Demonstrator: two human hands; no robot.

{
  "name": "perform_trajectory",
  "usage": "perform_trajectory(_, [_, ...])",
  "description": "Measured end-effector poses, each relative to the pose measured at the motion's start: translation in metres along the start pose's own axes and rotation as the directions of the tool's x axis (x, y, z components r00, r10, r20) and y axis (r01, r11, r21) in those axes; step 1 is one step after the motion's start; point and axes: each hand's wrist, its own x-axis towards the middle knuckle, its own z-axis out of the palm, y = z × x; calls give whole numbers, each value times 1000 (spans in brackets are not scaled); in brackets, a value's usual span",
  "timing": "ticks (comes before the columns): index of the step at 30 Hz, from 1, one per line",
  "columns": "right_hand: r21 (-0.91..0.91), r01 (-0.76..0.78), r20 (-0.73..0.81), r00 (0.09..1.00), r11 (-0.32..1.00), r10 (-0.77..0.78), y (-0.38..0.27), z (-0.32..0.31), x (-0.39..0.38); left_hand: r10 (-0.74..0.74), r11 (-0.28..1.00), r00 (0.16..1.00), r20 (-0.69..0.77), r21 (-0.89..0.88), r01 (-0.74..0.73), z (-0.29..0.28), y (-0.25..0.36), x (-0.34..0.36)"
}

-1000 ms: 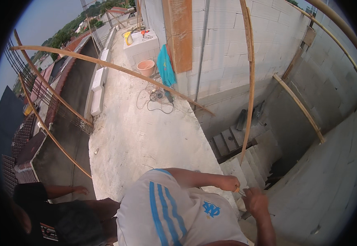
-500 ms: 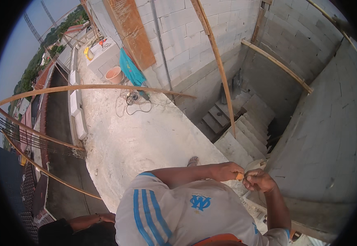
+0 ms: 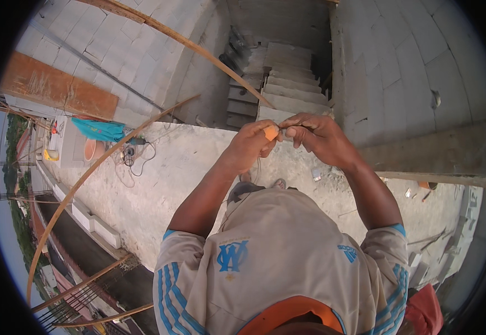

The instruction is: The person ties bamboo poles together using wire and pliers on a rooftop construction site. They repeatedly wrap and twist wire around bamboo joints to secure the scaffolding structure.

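Person (image 3: 287,234) had turned, so stairs (image 3: 294,90) now lay ahead; handwork seemed unbroken. L hand (image 3: 247,146) was clamped on orange bit (image 3: 271,132), just beside R hand (image 3: 322,139), fingers bent; if it pinched smth, I couldn't tell.

Even daylight; stairwell (image 3: 293,89) dimmer than floor (image 3: 184,173); straight edges bow toward black rim.

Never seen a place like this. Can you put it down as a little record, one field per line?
Left hand: gripping a small orange thing
Right hand: fingertips pinched close beside it; any object there is too small to tell
Clothing: pale shirt with blue stripes
Beyond the hands: stairs
Off to the left: bucket, blue-green cloth
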Motion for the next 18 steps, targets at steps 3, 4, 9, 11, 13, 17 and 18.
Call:
perform_trajectory(3, [3, -8, -6, 1000, 1000, 8, 6, -5, -3, 111, 858, 993, -44, 508, -73, 8, 4, 1])
perform_trajectory(4, [-11, -65, -5, 998, 998, 65, 8, -7, -3, 190, 776, 982, -19, 616, -138, 9, 2, 1])
perform_trajectory(9, [138, -406, 25, 913, 903, 407, 32, -13, 3, 553, 11, 788, 271, 943, -332, 5, -33, 15])
perform_trajectory(11, [-62, -209, -99, 974, 976, 202, 59, -8, 5, 484, -8, 841, 242, 962, -272, -2, -50, 23])
perform_trajectory(13, [-328, 68, -157, 980, 942, -126, 78, -2, 3, 339, 268, 938, 73, 948, -171, -1, -46, 30])
perform_trajectory(17, [-521, 430, -23, 856, 737, -516, 78, 6, -8, -328, 904, 937, 124, 331, 272, -22, -20, 24])
perform_trajectory(18, [-505, 427, -16, 864, 750, -503, 74, 9, -12, -372, 897, 918, 139, 308, 317, -30, -22, 21])
